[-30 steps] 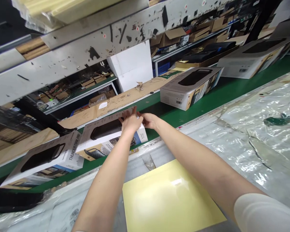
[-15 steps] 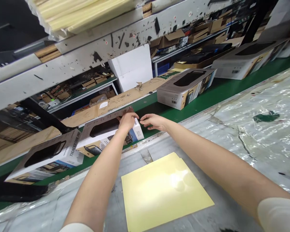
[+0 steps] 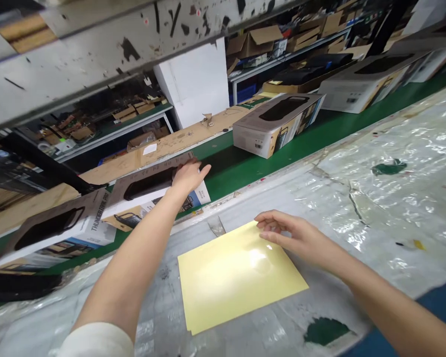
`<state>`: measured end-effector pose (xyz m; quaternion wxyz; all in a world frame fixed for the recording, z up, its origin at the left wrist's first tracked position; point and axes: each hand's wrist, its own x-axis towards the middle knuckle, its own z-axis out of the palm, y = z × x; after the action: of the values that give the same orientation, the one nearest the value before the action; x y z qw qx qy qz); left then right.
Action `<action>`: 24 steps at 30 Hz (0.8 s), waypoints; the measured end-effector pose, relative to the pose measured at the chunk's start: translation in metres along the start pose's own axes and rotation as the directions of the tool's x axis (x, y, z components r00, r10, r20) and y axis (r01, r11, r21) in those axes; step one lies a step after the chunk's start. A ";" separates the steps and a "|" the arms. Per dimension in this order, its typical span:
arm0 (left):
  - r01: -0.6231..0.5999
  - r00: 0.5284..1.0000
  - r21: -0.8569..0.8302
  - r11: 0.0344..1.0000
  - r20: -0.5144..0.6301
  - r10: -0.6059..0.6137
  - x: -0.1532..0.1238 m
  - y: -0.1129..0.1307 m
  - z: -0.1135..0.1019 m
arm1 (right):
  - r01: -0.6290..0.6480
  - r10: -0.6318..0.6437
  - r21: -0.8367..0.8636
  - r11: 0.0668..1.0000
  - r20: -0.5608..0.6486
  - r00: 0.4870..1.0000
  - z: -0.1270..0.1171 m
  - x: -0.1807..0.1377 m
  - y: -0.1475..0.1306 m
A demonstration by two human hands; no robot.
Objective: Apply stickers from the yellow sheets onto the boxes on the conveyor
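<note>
The grey-and-white printed carton (image 3: pixel 144 188) lay slantwise along the green belt (image 3: pixel 223 181); glossy yellow sheets (image 3: pixel 226 282), slightly offset, lay flat on the table (image 3: pixel 319 198).

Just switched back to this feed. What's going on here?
A person's left hand rests on a printed box on a green surface. Their right hand is at the far right corner of a yellow sheet; contact there is unclear. More boxes stand on either side along the green surface.
</note>
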<state>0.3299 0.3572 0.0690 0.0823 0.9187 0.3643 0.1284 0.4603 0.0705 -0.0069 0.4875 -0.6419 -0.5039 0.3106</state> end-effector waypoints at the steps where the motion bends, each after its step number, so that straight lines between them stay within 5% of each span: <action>1: 0.012 0.999 0.047 0.999 0.041 -0.014 0.001 0.002 0.000 | -0.012 0.010 -0.020 1.000 -0.075 0.997 0.004 -0.013 0.007; 6: 0.020 0.993 0.089 0.996 0.118 -0.030 0.008 -0.002 0.000 | -0.060 0.031 -0.065 0.996 -0.375 0.927 0.026 -0.053 0.032; 10: 0.156 0.974 0.069 0.985 0.154 -0.165 0.008 -0.005 0.000 | -0.009 -0.035 -0.128 0.992 -0.340 0.940 0.031 -0.056 0.035; 14: 0.213 0.977 0.081 0.974 -0.030 -0.211 -0.007 -0.002 0.002 | 0.002 -0.051 -0.146 0.989 -0.332 0.942 0.029 -0.053 0.032; 17: 0.045 0.980 0.050 0.998 -0.197 -0.035 -0.020 -0.007 0.003 | 0.036 -0.109 -0.211 0.977 -0.350 0.930 0.028 -0.057 0.030; 20: -0.230 0.944 0.013 0.973 -0.238 0.227 -0.041 -0.014 0.002 | 0.146 -0.250 -0.349 0.926 -0.275 0.929 0.030 -0.066 0.030; 24: -0.314 0.930 -0.131 0.940 -0.242 0.277 -0.110 -0.002 0.007 | 0.252 -0.349 -0.464 0.850 -0.137 0.927 0.031 -0.078 0.028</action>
<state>0.2535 0.2817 0.0427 0.0978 0.9331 0.2164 0.2702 0.4186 0.0057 -0.0506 0.4251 -0.6774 -0.5992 0.0372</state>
